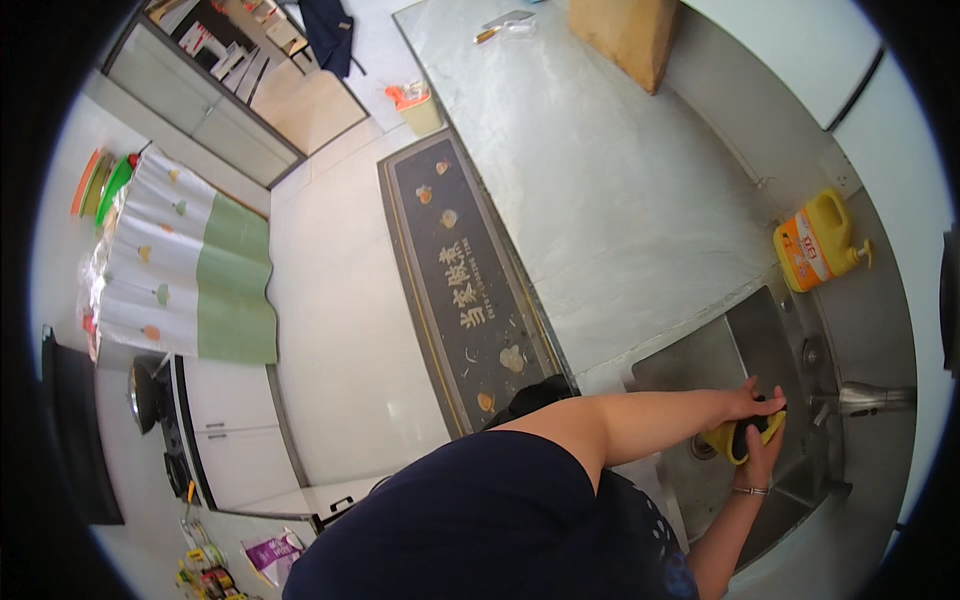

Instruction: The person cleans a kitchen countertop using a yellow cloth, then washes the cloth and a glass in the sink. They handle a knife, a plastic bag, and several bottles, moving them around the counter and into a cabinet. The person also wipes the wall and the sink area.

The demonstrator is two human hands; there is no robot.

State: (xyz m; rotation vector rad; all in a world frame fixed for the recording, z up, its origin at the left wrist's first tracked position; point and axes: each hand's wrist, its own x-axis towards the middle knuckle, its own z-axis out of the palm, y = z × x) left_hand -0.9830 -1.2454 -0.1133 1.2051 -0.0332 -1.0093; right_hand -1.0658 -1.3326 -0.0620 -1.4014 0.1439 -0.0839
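Note:
Over the stainless steel sink (686, 495), both hands meet on a yellow and black cloth (722, 439). From above in the picture, my left hand (746, 403) reaches across with its fingers on the cloth's upper edge. My right hand (761, 454), with a bracelet at the wrist, grips it from below. The cloth looks bunched, and part of it is hidden by the fingers. A metal faucet (874, 397) points towards the hands from the wall side. Partly behind the cloth lies the sink drain (701, 450).
A yellow pump jug of detergent (806, 240) stands by the sink's corner. Along the grey countertop (622, 187) are a cleaver (502, 26) and a wooden board (622, 37). A dark floor mat (457, 255) runs beside the counter, with a small bin (418, 111) at its far end.

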